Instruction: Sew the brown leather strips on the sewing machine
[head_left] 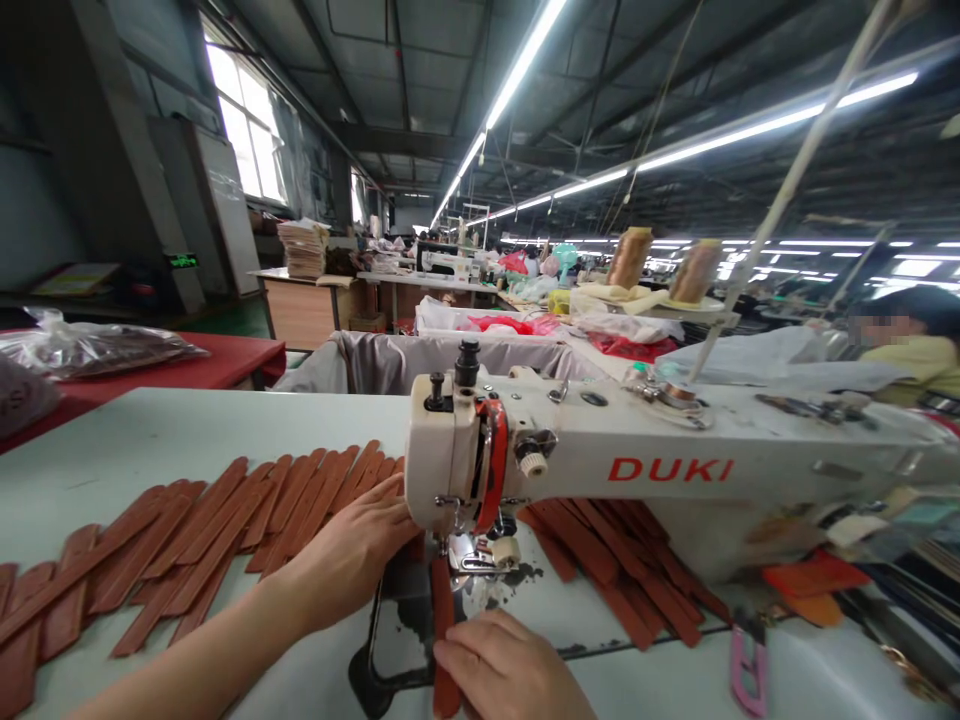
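Observation:
A narrow reddish-brown leather strip lies lengthwise under the presser foot of a white sewing machine. My right hand grips the strip's near end, with thumb and fingers closed at its edge. To the left of the machine head, my left hand reaches forward with fingers stretched out; the fingertips are hidden behind the head. Beside that hand, many similar strips lie fanned across the pale tabletop. Another heap of strips rests beneath the machine arm.
Pink-handled thread snips lie at the right, near orange pieces. A plastic bag sits on a red table at the left. Thread cones stand behind the machine. A person is at the far right.

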